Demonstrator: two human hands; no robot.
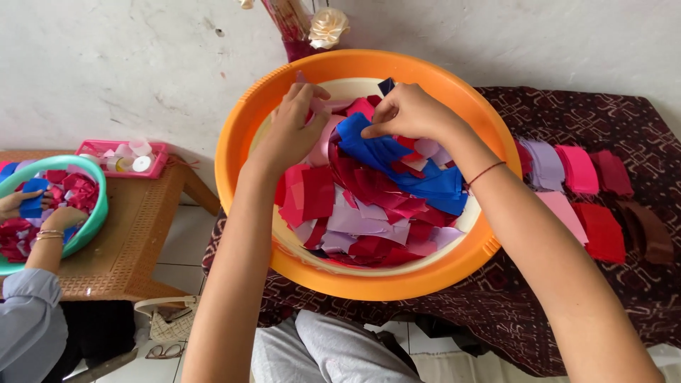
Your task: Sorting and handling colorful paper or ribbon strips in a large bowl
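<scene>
Blue scrap: a blue fabric piece (397,159) lies on top of the heap in the basin; right hand (406,112) is closed in a pinch on its upper edge.
Left hand: left hand (294,120) has its fingers curled shut on a pale pink scrap (320,138) at the far side of the heap, near the rim.
Basin: orange basin (241,135) with a cream inside, resting against a patterned dark cloth (539,106) and over the person's lap.
Heap: fabric scraps (362,213) in red, crimson, lilac and pink, mixed, covering the whole bottom of the basin.
Sorted so far: small stacks on the dark cloth to the right, each of one colour: lilac stack (543,163), pink stack (578,169), red stack (601,230), brown stack (649,230), a few more between them.
Left to do, by my reading: most of it; the heap is still deep and mixed, the stacks are low.
Neighbour: another person's hands (32,213) are in a green basin (96,213) of like scraps on a wooden table (135,234) at left.
Beyond: pink tray (159,152) with small pots on that table.
</scene>
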